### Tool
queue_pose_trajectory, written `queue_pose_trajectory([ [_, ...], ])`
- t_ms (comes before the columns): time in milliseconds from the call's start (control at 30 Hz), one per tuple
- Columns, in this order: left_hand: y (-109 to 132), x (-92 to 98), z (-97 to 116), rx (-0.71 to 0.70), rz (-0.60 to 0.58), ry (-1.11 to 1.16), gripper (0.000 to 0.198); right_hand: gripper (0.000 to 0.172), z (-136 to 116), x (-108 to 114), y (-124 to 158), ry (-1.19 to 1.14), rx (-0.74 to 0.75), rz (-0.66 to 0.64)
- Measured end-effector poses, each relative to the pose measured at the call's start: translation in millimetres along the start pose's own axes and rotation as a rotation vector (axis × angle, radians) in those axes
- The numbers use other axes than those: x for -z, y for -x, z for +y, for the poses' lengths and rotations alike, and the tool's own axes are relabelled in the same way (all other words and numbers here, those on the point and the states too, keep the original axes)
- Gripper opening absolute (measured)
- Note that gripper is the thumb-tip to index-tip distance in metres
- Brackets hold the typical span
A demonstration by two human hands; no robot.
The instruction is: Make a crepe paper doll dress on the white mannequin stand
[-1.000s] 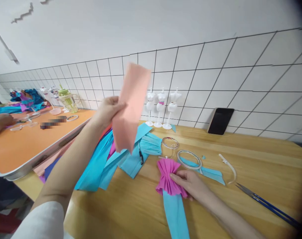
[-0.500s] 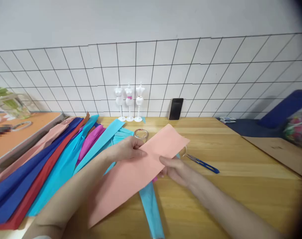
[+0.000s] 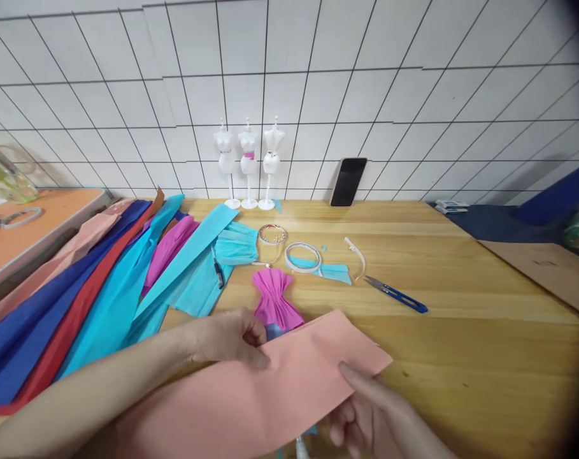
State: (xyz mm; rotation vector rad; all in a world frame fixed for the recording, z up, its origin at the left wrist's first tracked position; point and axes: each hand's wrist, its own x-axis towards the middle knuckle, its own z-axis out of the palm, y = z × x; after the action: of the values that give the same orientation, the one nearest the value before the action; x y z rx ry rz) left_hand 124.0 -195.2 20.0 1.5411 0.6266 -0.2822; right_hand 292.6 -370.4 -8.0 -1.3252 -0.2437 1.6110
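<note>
Left hand [image 3: 227, 338] and right hand [image 3: 378, 411] are holding a peach strip [image 3: 293, 382].
Their fingers are pinching its edges near a magenta ruffle [image 3: 274, 298].

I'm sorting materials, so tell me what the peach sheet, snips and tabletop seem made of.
Peach sheet: matte, probably paper or thin fabric; soft creases, no glare.
Snips: grey blades, likely metal; smooth blue handles, plastic or coated metal.
Tabletop: satin, wood or wood-look laminate, given its grain bands and faint sheen.
</note>
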Motion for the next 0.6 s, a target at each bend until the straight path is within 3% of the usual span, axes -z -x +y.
queue_pose_trajectory([
  [200,2.2,12.6,-17.2,0.022,0.067,-0.099,0.027,0.038,-1.9,8.8,0.4,0.154,0.039,0.143],
  [333,1.1,18.6,-22.8,-0.031,0.07,-0.207,0.026,0.036,-3.6,12.8,4.6,0.175,0.02,0.133],
  [467,2.3,20.3,-21.5,-0.068,-0.024,-0.165,0.028,0.037,-13.9,22.4,5.1,0.16,0.055,0.069],
  [600,3.7,23.6,-15.9,-0.086,-0.05,-0.187,0.026,0.039,-26.9,41.4,-6.7,0.369,0.099,0.033],
])
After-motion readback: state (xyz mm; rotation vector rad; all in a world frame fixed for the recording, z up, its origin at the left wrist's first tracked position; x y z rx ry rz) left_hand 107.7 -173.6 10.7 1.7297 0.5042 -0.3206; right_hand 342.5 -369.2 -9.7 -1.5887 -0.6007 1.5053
